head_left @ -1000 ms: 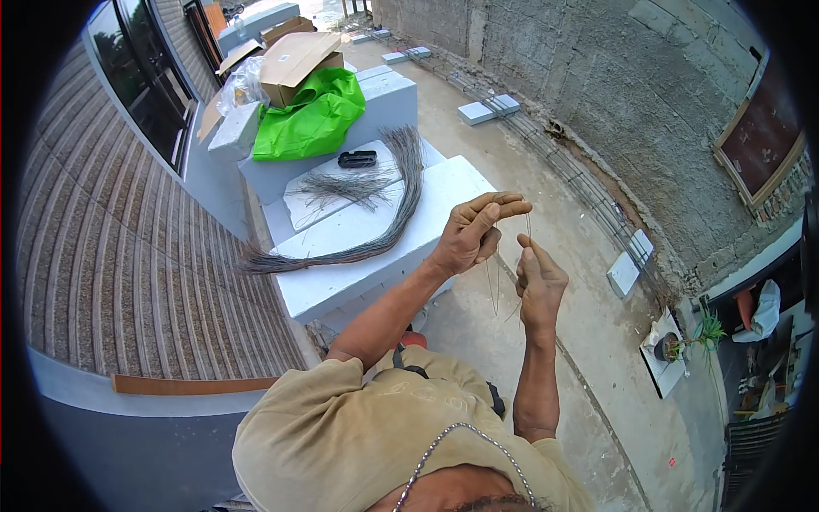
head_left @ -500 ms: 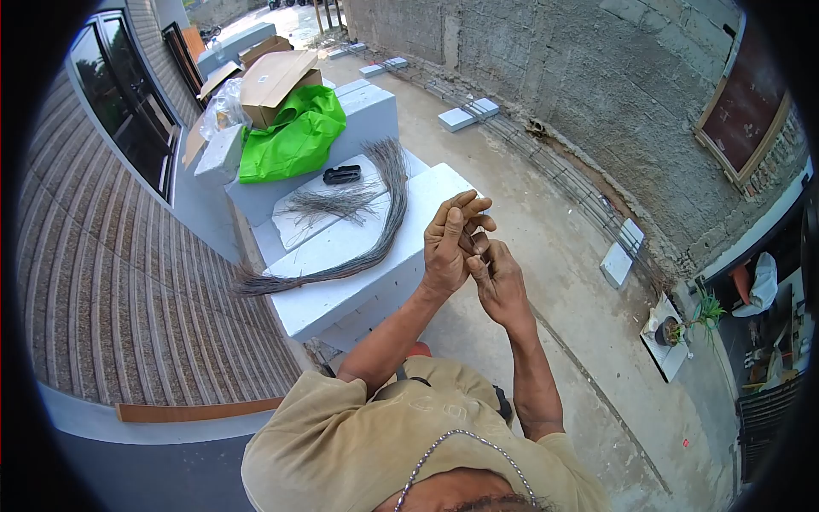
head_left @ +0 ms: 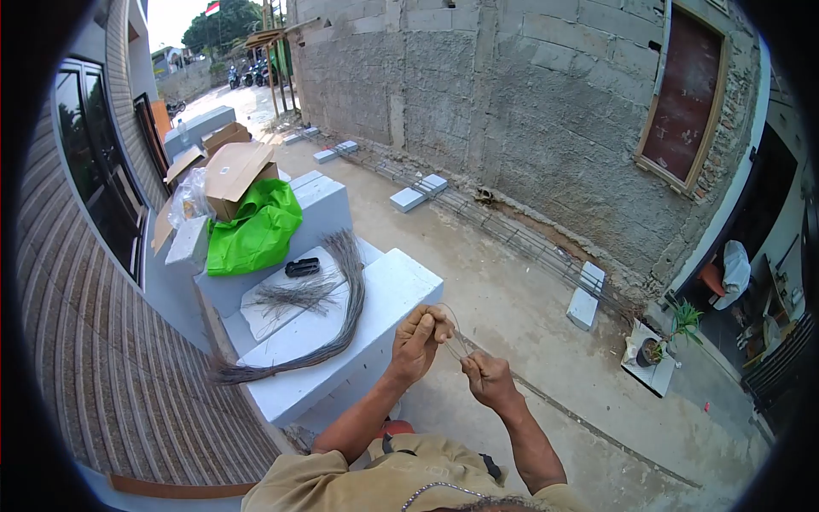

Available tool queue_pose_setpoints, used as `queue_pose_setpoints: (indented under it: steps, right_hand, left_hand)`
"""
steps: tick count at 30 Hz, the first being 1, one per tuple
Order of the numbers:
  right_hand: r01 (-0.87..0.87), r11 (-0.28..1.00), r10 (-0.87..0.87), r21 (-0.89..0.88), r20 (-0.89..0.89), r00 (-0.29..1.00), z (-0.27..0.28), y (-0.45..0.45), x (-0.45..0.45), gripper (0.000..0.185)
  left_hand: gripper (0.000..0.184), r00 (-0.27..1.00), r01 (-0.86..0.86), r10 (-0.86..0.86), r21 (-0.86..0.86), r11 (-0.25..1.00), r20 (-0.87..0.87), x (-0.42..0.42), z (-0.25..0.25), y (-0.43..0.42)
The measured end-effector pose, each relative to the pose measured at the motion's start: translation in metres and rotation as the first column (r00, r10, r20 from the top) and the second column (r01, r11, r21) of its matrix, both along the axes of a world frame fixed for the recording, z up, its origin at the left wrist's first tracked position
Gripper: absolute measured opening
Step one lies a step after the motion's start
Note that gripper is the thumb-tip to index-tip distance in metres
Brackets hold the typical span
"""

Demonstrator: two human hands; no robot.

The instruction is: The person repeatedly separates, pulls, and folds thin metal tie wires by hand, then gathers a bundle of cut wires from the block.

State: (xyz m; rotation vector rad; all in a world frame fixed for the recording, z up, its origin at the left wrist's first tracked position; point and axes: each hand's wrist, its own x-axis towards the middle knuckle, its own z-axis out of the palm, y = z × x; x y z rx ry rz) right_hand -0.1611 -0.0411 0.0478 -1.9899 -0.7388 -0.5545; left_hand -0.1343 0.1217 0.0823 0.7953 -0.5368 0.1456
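Observation:
A thin wire (head_left: 461,340) loops and stretches between my two hands. My left hand (head_left: 414,344) is closed on it, fingers curled, just off the right edge of the white blocks (head_left: 394,288). Lower and to the right, my right hand (head_left: 492,381) pinches the wire over the concrete floor. On the blocks lies a long curved bundle of dark tie wire (head_left: 351,314). Inside its curve are a pile of short loose wires (head_left: 294,295) and a small black object (head_left: 302,267) whose kind I cannot make out.
Behind the wire, a green bag (head_left: 256,229) and a cardboard box (head_left: 237,179) rest on stacked blocks. Along the rough wall (head_left: 478,94), a long rebar cage (head_left: 503,229) lies on separate blocks (head_left: 420,193). A potted plant (head_left: 655,348) stands at the right.
My hands have moved apart from each other, and the wire now shows between them. The view has tilted up, showing more of the wall and the yard's far end.

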Motion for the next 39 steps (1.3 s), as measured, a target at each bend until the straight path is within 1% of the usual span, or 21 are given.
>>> queue_pose_setpoints:
  steps: [2,4,6,10,13,15,17,19,22,24,27,28,29,30,31,32,33,35,37,38,39]
  right_hand:
    - [0.011,0.997,-0.008,-0.072,0.053,0.999,0.006,-0.016,-0.011,0.026]
    - [0.01,0.992,-0.006,-0.124,0.035,0.999,0.005,-0.028,-0.021,0.023]
    - [-0.029,0.993,0.016,-0.112,-0.121,0.993,-0.01,-0.039,-0.027,0.018]
    - [-0.106,0.994,0.093,-0.025,-0.308,0.947,-0.016,-0.039,-0.049,0.019]
    - [-0.129,0.971,0.212,0.2,-0.48,0.851,0.003,-0.034,-0.049,0.025]
    - [-0.059,0.838,0.464,0.543,-0.651,0.6,0.005,-0.031,-0.046,0.029]
    - [0.114,0.653,0.679,0.749,-0.646,0.348,0.001,-0.025,-0.049,0.033]
    - [0.224,0.576,0.741,0.786,-0.618,0.262,-0.003,-0.021,-0.051,0.037]
    - [0.251,0.605,0.714,0.755,-0.655,0.248,-0.007,-0.021,-0.052,0.036]
    - [0.243,0.556,0.783,0.795,-0.599,0.166,-0.008,-0.023,-0.05,0.034]
    - [0.191,0.537,0.754,0.822,-0.569,0.327,-0.017,-0.013,-0.057,0.033]
    - [0.192,0.712,0.497,0.675,-0.678,0.541,-0.025,-0.007,-0.058,0.036]
    - [0.219,0.835,0.212,0.505,-0.662,0.718,-0.039,0.002,-0.058,0.039]
    - [0.273,0.9,-0.058,0.34,-0.526,0.848,-0.051,0.015,-0.055,0.043]
    - [0.279,0.924,-0.122,0.262,-0.489,0.863,-0.062,0.016,-0.052,0.044]
    - [0.268,0.928,-0.093,0.258,-0.536,0.839,-0.064,0.017,-0.05,0.045]
    - [0.257,0.933,-0.067,0.252,-0.581,0.811,-0.066,0.017,-0.047,0.045]
    - [0.265,0.853,0.294,0.45,-0.833,0.468,-0.058,0.016,-0.052,0.046]
    - [0.341,0.743,0.569,0.575,-0.812,0.129,-0.05,0.016,-0.048,0.046]
    - [0.351,0.72,0.616,0.598,-0.784,0.072,-0.055,0.018,-0.045,0.045]
    - [0.373,0.695,0.659,0.616,-0.752,0.012,-0.063,0.019,-0.046,0.045]
  left_hand:
    - [0.024,0.974,0.226,-0.225,0.116,0.967,-0.016,-0.005,0.009,0.011]
    - [0.024,0.96,0.28,-0.267,0.351,0.894,-0.086,-0.003,0.008,0.022]
    - [0.025,0.953,0.304,-0.258,0.513,0.803,-0.16,-0.008,0.011,0.025]
    - [0.023,0.985,-0.17,0.116,0.627,0.76,0.126,-0.004,-0.005,0.003]
    - [0.025,0.931,-0.354,0.344,0.535,0.767,0.123,0.002,0.0,-0.034]
    - [0.026,0.928,-0.318,0.368,0.397,0.861,-0.056,0.002,0.006,-0.06]
    - [0.028,0.917,-0.177,0.241,0.216,0.96,-0.317,0.003,0.01,-0.079]
    - [0.029,0.826,-0.009,0.031,0.041,0.999,-0.564,0.009,0.017,-0.087]
    - [0.028,0.776,0.26,-0.214,-0.008,0.966,-0.593,0.017,0.008,-0.071]
    - [0.029,0.802,0.248,-0.262,-0.1,0.963,-0.537,0.021,0.003,-0.064]
    - [0.031,0.783,0.085,-0.184,-0.192,0.978,-0.594,0.021,0.002,-0.069]
    - [0.03,0.775,0.04,-0.164,-0.211,0.977,-0.61,0.021,-0.002,-0.07]
    - [0.029,0.773,-0.022,-0.126,-0.225,0.974,-0.621,0.023,-0.005,-0.068]
    - [0.026,0.805,-0.15,0.056,-0.111,0.982,-0.59,0.022,-0.007,-0.071]
    - [0.025,0.803,-0.291,0.244,0.0,0.957,-0.543,0.021,-0.011,-0.075]
    - [0.023,0.794,-0.267,0.24,0.034,0.963,-0.559,0.023,-0.022,-0.075]
    - [0.025,0.783,-0.24,0.232,0.065,0.969,-0.577,0.03,-0.035,-0.069]
    - [0.026,0.555,-0.049,-0.204,-0.276,0.96,-0.807,0.039,-0.057,-0.048]
    - [0.026,0.615,-0.037,-0.233,-0.323,0.946,-0.753,0.024,-0.069,-0.034]
    - [0.026,0.64,-0.017,-0.249,-0.337,0.941,-0.727,0.02,-0.071,-0.027]
    - [0.026,0.669,-0.097,-0.114,-0.238,0.966,-0.735,0.018,-0.07,-0.021]
